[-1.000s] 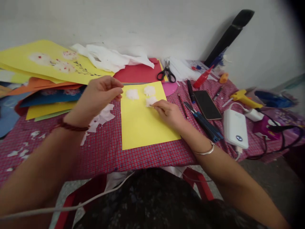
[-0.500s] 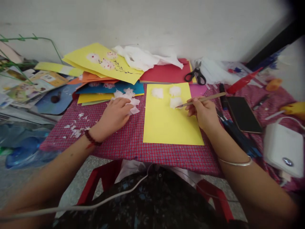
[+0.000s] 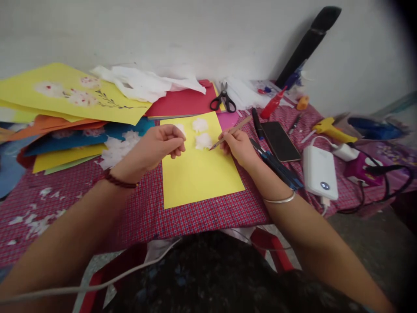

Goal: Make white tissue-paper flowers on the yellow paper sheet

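A yellow sheet [image 3: 198, 180] lies before me with white fluffy paper tufts on its upper part. Two tufts show plainly, one white tuft [image 3: 203, 141] below another [image 3: 200, 125]; a third is partly covered by my left hand [image 3: 167, 143]. That hand hovers at the sheet's left edge, thumb and fingers pinched; anything between them is too small to make out. My right hand [image 3: 239, 148] grips a slim wooden pencil-like stick [image 3: 240, 124], its reddish pointed tip beside the lower tuft. A pile of torn white paper pieces [image 3: 114, 151] lies left of my left hand.
Coloured sheets, topped by a yellow sheet with painted flowers [image 3: 110, 114], are stacked at left. White paper [image 3: 140, 82] and scissors [image 3: 223, 98] lie at the back. On the right are a phone [image 3: 280, 141], a power bank [image 3: 320, 170] and a yellow glue gun [image 3: 332, 129].
My left hand has left the paper pile and moved right to the yellow sheet, its fingers now pinched. The view has turned right. The stick's tip has shifted to the lower tuft's right side.
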{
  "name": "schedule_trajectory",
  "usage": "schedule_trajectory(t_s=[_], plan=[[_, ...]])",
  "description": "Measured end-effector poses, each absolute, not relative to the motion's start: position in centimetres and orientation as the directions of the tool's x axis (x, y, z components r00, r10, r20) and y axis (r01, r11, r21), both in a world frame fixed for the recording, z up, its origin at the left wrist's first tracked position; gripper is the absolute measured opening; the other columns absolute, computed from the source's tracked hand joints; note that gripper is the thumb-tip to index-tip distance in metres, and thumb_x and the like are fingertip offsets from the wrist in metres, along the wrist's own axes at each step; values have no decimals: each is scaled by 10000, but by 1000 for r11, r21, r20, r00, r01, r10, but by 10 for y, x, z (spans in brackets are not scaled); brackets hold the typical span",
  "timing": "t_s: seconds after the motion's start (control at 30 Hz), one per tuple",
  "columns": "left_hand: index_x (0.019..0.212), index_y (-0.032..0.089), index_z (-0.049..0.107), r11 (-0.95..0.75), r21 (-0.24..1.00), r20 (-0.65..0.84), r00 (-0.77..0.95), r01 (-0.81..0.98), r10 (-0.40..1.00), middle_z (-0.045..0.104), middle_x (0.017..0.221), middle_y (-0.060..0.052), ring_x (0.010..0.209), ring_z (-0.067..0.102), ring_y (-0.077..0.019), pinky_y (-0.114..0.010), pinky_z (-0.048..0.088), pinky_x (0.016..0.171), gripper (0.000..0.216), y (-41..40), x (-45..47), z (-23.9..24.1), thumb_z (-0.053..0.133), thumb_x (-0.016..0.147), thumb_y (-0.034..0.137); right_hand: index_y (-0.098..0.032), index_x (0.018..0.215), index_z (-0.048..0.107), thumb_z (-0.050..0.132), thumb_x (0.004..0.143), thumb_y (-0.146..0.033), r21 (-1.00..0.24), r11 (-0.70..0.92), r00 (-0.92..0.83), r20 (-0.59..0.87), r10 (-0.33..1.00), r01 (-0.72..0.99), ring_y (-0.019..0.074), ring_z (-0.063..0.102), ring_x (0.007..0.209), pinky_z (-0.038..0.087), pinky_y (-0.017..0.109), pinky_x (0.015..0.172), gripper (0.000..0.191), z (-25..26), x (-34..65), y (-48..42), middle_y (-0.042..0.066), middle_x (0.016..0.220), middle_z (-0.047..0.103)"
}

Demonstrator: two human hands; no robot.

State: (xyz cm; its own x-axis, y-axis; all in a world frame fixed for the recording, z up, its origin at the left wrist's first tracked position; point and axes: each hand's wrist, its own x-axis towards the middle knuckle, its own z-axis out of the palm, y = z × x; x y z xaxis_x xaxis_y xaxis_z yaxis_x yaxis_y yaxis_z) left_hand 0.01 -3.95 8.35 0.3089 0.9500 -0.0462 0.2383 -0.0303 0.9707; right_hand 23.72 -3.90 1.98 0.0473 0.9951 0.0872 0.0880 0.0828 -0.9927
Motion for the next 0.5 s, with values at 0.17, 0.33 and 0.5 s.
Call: schedule_trajectory(t_s=[0.17, 0.33, 0.5], plan=[[800, 184, 618, -34, 965, -49, 310, 259, 949, 640, 666, -10, 514, 524, -89, -230, 396, 503, 83, -15, 13, 60, 639, 724, 211, -149, 789, 595, 528, 950, -246, -993, 64, 69, 71, 995, 98, 35, 466, 350, 320, 176, 351, 199, 19, 236, -38, -44, 573, 590], [782, 184, 630, -94, 899, -13, 242, 428, 970, 637, 701, -20, 591, 531, -109, -244, 394, 551, 117, -14, -2, 53, 646, 752, 295, -143, 800, 598, 510, 958, -190, -1000, 24, 142, 27, 989, 20, 35, 463, 336, 329, 178, 340, 188, 16, 235, -33, -41, 591, 597], [751, 172, 631, -247, 773, 90, 284, 584, 955, 653, 755, -36, 674, 553, -145, -276, 408, 605, 177, -20, 25, 38, 664, 730, 344, -153, 769, 598, 576, 937, -264, -1000, 29, 126, 27, 992, -7, 35, 462, 320, 337, 170, 335, 203, 16, 234, -33, -54, 552, 586]])
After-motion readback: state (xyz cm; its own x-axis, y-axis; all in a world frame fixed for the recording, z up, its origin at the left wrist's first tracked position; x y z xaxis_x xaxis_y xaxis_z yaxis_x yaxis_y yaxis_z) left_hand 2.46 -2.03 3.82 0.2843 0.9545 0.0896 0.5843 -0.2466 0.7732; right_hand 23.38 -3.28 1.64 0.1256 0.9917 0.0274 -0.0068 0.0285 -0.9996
